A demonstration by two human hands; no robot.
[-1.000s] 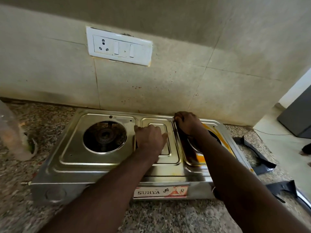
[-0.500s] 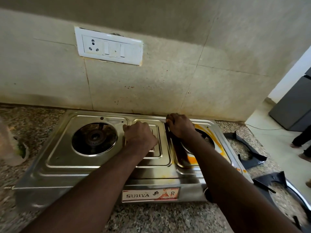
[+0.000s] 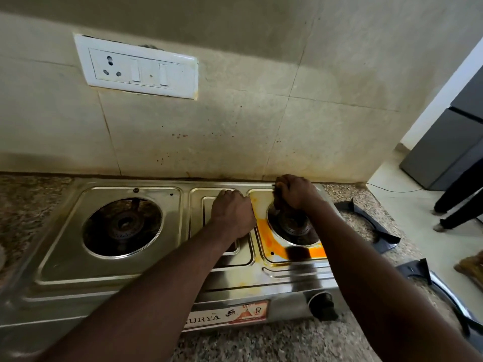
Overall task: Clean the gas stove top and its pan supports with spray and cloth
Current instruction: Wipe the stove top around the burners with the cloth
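On the stove (image 3: 146,273), the left hand (image 3: 232,212) rests fisted at centre; the right hand (image 3: 296,192) clenches a dark cloth (image 3: 277,201) behind the right burner (image 3: 294,227).

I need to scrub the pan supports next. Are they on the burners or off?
Off. Both burners are bare, and the black pan supports lie on the counter right of the stove.

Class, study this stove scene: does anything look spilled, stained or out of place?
Yes. An orange-yellow stain rings the right burner on the steel stove top, and two black pan supports lie off the stove on the counter.
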